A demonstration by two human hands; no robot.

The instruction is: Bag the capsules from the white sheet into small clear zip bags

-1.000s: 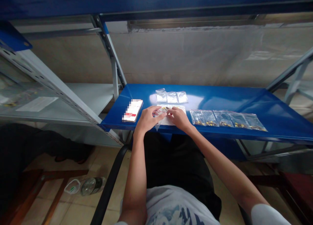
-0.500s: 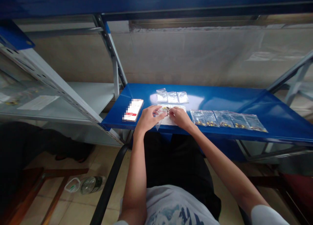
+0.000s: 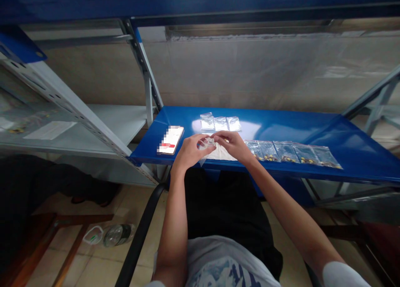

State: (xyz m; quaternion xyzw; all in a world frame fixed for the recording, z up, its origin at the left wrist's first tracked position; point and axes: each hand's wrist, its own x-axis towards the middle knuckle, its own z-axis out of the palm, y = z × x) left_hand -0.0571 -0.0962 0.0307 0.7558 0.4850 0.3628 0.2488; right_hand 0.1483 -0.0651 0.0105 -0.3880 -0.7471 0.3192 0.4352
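My left hand (image 3: 191, 150) is closed on a small clear zip bag (image 3: 210, 141), gripping it between thumb and fingers. From the other side my right hand (image 3: 235, 145) meets it, fingertips pinched at the bag's upper edge. What lies inside the bag is hard to make out. Below both hands a white cloth or paper sheet (image 3: 221, 153) lies at the table's front edge. My right hand covers part of it. To the right, several zip bags (image 3: 286, 150) with small yellow and brown pieces lie in a row.
Flat clear bags (image 3: 220, 123) lie behind my hands on the blue table (image 3: 275, 124). A phone (image 3: 172, 138) rests at the left. Metal shelf posts (image 3: 146, 74) rise at the sides, with a blue shelf (image 3: 200, 3) overhead. A plastic bottle (image 3: 117, 235) is on the floor.
My right hand has moved up and slightly left, from small dark pieces over the white sheet to the zip bag's edge. The left hand stays nearly in place with the bag.
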